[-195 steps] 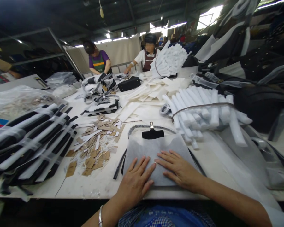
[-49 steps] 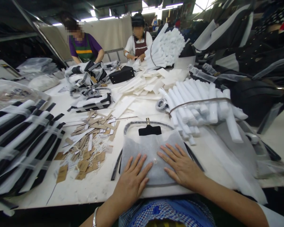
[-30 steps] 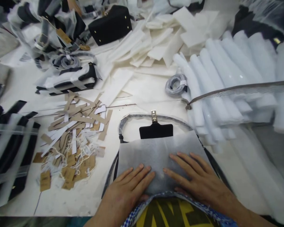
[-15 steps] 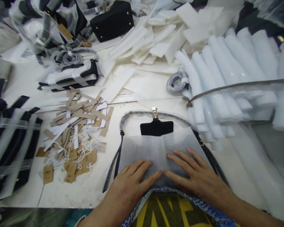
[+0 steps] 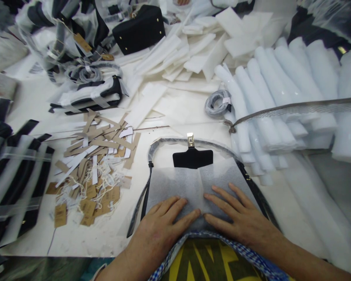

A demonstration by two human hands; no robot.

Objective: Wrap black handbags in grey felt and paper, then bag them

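- Left hand point(image 5: 160, 228) is palm down, fingers loosely fanned, thumb pointing in toward the middle. Not pinching anything, just resting on the sheet.
- Right hand point(image 5: 242, 218) is doing the same from the other side, fingers spread wider, thumb tip just beside the left one.
- Under both of them: a greyish see-through sheet point(image 5: 175, 183) with a crease down the middle. It's lying over a black bag point(image 5: 144, 207) that's flat on the table point(image 5: 84, 244), right in front of the person.
- Poking out past the sheet's far edge is a black flap point(image 5: 193, 159) with a gold-coloured clasp point(image 5: 190, 140) at its tip.
- A plastic-wrapped handle point(image 5: 154, 149) arches around that, and there's a dark strap point(image 5: 263, 201) down the right side.
- Nearest the body, a yellow apron point(image 5: 213, 259) with dark print and blue checked trim touches the near end.
- Left of the bag, a messy heap of brown tags point(image 5: 87, 208) with white strings, plus card strips point(image 5: 101, 142).
- Further left, a stack of black pieces padded with white foam point(image 5: 20, 175).
- Off to the right, white foam rolls point(image 5: 286, 93) under a brown band point(image 5: 298, 104), with a wrapped coil point(image 5: 218, 103) beside them.
- Way up top, loose white foam sheets point(image 5: 190, 54) next to another black bag, the boxy one point(image 5: 139, 29).
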